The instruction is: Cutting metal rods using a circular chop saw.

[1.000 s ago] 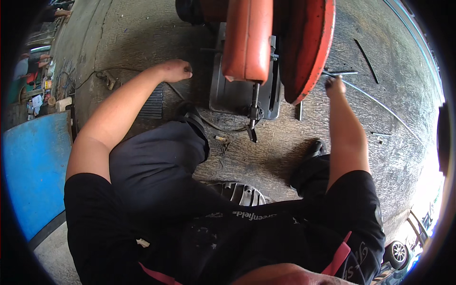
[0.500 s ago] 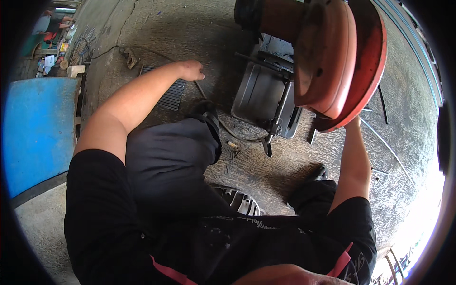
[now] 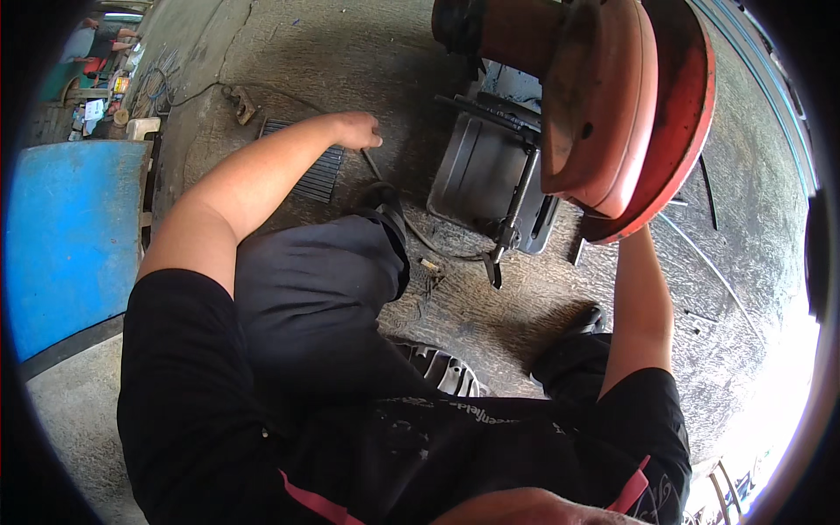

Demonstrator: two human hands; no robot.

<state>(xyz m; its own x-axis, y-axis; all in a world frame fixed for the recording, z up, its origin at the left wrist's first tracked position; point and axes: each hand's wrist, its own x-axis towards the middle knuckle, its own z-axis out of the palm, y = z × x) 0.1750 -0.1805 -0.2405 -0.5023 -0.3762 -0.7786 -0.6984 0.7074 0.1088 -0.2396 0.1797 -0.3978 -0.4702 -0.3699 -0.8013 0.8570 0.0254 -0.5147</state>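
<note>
Concrete floor (image 3: 499,319), red saw guard (image 3: 682,122) pointing lengthwise toward wearer, left fingers (image 3: 371,136) curled, right fingers hidden, grips unclear

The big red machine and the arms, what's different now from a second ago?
The view shifted, so the red machine shows farther right in the picture. Its round guard now hides the right hand, which showed a second ago; the forearm peeks out, but I can't tell what that hand holds. The left hand still reaches out, loosely curled, near the dark bars.
</note>
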